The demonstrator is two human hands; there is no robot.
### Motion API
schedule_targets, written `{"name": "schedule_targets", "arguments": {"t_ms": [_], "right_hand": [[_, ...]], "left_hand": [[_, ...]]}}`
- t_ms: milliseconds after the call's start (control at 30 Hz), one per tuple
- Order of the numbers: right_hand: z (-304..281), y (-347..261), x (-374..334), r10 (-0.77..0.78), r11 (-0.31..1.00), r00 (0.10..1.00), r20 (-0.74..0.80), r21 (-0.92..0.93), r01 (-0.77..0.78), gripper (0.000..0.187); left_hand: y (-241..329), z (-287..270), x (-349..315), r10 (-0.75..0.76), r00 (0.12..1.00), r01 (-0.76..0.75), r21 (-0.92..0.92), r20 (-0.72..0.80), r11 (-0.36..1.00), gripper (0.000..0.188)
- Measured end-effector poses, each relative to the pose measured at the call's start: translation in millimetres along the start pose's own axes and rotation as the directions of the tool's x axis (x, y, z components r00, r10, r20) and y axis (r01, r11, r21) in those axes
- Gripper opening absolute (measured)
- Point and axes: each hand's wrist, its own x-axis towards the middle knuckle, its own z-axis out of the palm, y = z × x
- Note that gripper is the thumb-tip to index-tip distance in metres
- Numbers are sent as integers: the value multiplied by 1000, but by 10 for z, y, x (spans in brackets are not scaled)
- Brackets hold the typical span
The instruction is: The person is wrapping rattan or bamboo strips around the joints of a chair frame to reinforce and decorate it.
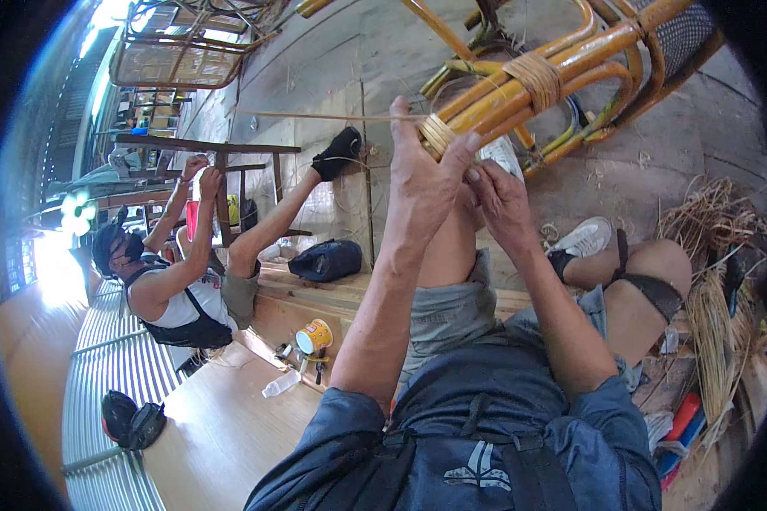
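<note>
A glossy yellow-brown rattan chair lies tilted in front of me, its joined poles pointing toward my lap. My left hand is closed around the pole end, thumb on the near side, index finger stretched along the far side. Pale cane binding wraps the poles at that grip, and a wider wrapped band sits farther up. A thin cane strip runs left from the binding. Just right of the pole end, my right hand is closed in a pinch; whatever its fingers hold is hidden.
On the left, a co-worker sits with both hands on a dark wooden frame. A yellow cup and a clear plastic bottle lie nearby. Bundles of dry cane are heaped on the right. A dark bag rests left of my legs.
</note>
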Motion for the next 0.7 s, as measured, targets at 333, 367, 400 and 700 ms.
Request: {"name": "schedule_targets", "arguments": {"t_ms": [333,367,400,700], "right_hand": [[26,4,4,13,993,1000,23,116,-15,23],[38,24,4,1,989,1000,16,146,-3,23],[46,46,7,-5,989,1000,11,146,3,22],[28,131,147,122,951,981,147,266,-159,23]], "left_hand": [[-65,-95,32,-117,990,115,23,82,993,73],[-60,-125,40,-118,987,115,35,108,993,72],[-53,-155,47,-126,986,120,60,108,991,69],[83,-108,18,101,995,-84,449,-15,890,51]]}}
